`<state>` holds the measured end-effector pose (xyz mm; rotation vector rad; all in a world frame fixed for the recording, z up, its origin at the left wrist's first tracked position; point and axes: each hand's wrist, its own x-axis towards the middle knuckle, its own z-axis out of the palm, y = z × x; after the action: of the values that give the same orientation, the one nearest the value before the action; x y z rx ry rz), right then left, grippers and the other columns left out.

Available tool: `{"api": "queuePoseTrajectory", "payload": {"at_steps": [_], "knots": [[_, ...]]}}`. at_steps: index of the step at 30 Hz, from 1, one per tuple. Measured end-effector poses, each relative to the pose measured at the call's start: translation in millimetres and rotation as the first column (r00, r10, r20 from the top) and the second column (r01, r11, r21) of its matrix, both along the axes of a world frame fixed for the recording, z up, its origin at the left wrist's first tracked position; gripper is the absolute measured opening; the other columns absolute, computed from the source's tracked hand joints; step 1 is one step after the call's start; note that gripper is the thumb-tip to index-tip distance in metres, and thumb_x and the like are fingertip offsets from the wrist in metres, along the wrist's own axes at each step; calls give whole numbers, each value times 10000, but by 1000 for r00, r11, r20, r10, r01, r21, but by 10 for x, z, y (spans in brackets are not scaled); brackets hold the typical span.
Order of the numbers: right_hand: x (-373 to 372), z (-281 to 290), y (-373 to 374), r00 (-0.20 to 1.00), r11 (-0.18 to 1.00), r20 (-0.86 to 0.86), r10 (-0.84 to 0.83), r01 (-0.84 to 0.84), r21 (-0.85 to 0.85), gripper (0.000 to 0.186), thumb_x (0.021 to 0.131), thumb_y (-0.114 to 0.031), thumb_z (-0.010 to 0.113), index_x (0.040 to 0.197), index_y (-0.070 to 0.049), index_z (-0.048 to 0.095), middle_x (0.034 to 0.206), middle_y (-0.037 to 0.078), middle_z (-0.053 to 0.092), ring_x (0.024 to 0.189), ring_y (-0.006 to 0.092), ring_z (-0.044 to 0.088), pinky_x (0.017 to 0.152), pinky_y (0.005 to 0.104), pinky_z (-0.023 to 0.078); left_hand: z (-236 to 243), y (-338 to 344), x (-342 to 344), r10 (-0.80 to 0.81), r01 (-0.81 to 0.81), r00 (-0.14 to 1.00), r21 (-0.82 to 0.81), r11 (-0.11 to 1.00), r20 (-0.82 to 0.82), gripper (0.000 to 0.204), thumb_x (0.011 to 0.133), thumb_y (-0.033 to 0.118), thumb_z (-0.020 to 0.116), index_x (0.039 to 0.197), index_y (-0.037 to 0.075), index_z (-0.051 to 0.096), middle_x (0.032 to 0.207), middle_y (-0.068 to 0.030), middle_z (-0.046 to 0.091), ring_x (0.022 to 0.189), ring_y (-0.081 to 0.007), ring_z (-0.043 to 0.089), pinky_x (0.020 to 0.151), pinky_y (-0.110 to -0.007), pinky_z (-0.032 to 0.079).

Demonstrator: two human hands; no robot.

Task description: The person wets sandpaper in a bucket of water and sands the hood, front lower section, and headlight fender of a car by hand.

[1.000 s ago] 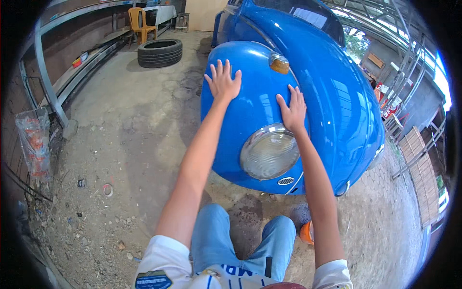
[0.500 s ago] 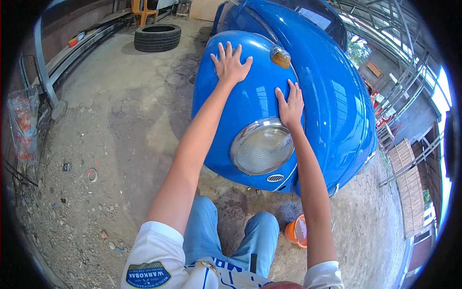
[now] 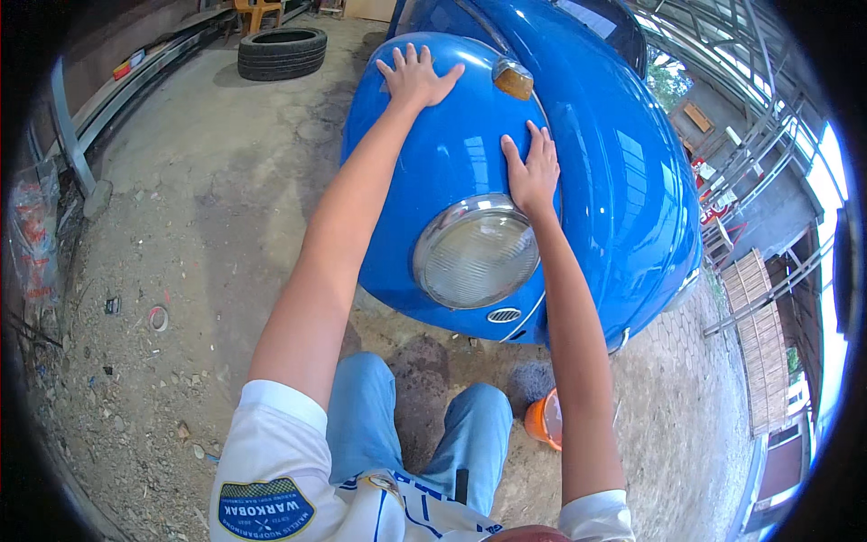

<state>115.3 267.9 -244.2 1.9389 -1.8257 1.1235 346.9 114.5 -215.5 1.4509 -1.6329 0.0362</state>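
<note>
In front of me stands a blue car (image 3: 623,208) with a rounded front fender (image 3: 433,154). My left hand (image 3: 417,79) rests palm down near the top of that fender, fingers spread. Lower and to the right, my right hand (image 3: 534,170) lies on the fender just above the round headlight (image 3: 477,253), its thumb apart from the fingers. Neither hand shows anything held. Between and above them sits an amber turn signal (image 3: 513,79). A small oval grille (image 3: 503,315) is set below the headlight.
An orange bucket (image 3: 544,421) stands on the ground by my right knee. A loose tire (image 3: 282,54) lies at the far left, near an orange chair (image 3: 258,14). A roll of tape (image 3: 159,318) and scattered stones lie on the ground at left. A woven screen (image 3: 754,343) stands at right.
The view has shifted slightly, so the car and bucket sit a little higher and further left. Both hands stay on the fender in nearly the same places, with fingers still spread.
</note>
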Motion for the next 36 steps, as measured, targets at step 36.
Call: {"api": "queuePoseTrajectory", "payload": {"at_steps": [36], "knots": [[45, 4, 40, 999, 999, 15, -39, 39, 0, 783, 988, -642, 566, 1593, -165, 429, 1692, 219, 320, 1572, 433, 267, 1250, 632, 205, 75, -46, -204, -263, 316, 921, -159, 935, 288, 987, 984, 765, 446, 1604, -1, 404, 1700, -197, 331, 1587, -356, 286, 1300, -491, 192]]}}
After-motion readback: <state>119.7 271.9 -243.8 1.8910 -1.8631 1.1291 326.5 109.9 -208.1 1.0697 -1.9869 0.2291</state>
